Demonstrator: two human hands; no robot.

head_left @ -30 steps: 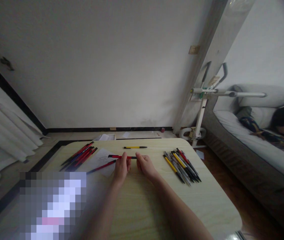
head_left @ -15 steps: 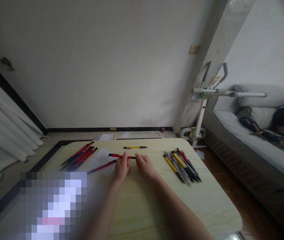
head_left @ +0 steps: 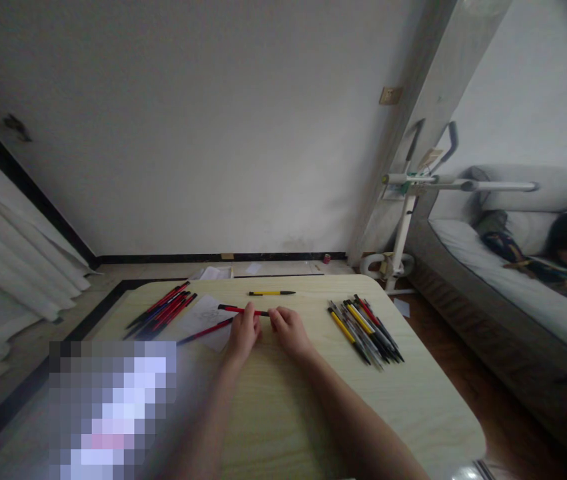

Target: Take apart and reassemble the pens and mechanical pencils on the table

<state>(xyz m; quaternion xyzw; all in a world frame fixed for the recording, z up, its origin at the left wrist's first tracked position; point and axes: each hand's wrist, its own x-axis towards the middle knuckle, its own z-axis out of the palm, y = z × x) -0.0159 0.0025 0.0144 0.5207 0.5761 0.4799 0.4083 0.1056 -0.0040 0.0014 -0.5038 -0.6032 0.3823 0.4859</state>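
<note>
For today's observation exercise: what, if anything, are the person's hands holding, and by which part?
A red pen: the left hand pinches near its middle, the right hand its right end.

We see bare table nearer than the yellow pen; red pens block its left, mixed pens its right.

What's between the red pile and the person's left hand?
A paper sheet with a loose pen across it, seen in the head view, separates the red pile from the left hand.
</note>
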